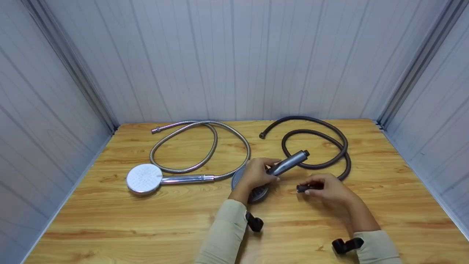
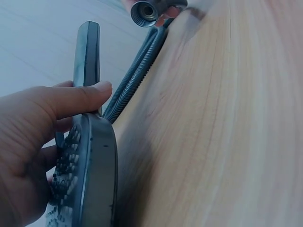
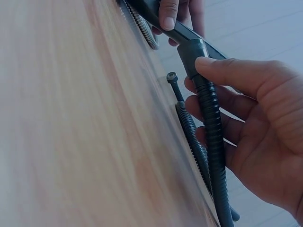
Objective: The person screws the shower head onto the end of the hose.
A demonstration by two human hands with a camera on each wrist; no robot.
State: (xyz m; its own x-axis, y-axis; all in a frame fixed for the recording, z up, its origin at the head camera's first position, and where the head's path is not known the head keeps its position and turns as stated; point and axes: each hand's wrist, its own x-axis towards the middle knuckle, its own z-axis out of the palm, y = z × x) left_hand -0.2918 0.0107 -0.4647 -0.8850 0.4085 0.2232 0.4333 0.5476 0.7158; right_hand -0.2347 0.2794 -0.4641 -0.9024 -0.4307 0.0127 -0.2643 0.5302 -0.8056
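My left hand (image 1: 257,171) grips a dark grey shower head (image 1: 289,163) where the handle meets the round head, thumb across the front. Its threaded handle end points up and to the right, and the nozzle face (image 2: 66,175) shows beside my palm in the left wrist view. In my right hand (image 1: 329,189) is the end of a dark shower hose (image 3: 212,118), pinched between thumb and fingers just below its connector (image 3: 191,54). The connector's open threaded mouth (image 2: 144,13) faces the left hand. A gap separates hose end and handle in the head view.
To the left lies a chrome shower head (image 1: 144,178) joined to a coiled silver hose (image 1: 205,161). The rest of the dark hose loops at the back right, its other end fitting (image 1: 262,135) on the wooden table (image 1: 165,227). Panel walls (image 1: 234,62) enclose the back and sides.
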